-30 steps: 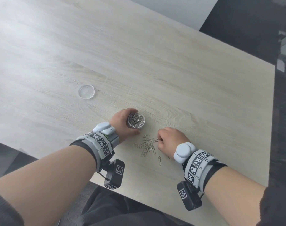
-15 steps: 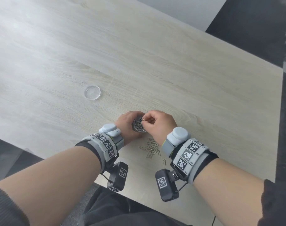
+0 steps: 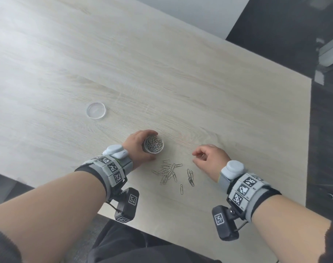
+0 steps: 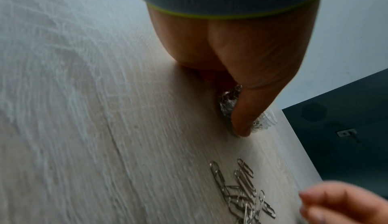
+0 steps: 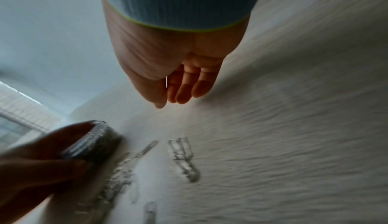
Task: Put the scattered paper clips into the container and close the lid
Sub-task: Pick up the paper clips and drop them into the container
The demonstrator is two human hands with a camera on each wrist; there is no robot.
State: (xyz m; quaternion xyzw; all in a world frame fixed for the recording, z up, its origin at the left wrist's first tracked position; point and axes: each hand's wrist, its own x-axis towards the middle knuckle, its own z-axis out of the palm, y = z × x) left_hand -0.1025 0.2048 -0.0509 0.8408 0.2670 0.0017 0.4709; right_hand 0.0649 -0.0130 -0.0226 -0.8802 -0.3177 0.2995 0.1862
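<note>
A small round clear container (image 3: pixel 153 144), nearly full of silver paper clips, stands on the pale wooden table (image 3: pixel 161 73). My left hand (image 3: pixel 136 146) grips its side; in the left wrist view the thumb (image 4: pixel 243 119) lies against the container (image 4: pixel 227 104). Loose paper clips (image 3: pixel 167 172) lie in a pile just in front of it, with a smaller bunch (image 3: pixel 190 177) and a single clip (image 3: pixel 181 189) to the right. My right hand (image 3: pixel 205 157) hovers right of the container, fingers (image 5: pixel 182 91) relaxed and empty. The clear lid (image 3: pixel 96 110) lies apart at the left.
The table's right edge (image 3: pixel 310 130) and near edge (image 3: pixel 161 238) are close to my hands. Dark floor lies beyond the right edge. Bare tabletop stretches away behind the container and the lid.
Half a second ago my right hand pinched clips over the container. It has since drawn back to the right and is empty. My left hand still holds the container.
</note>
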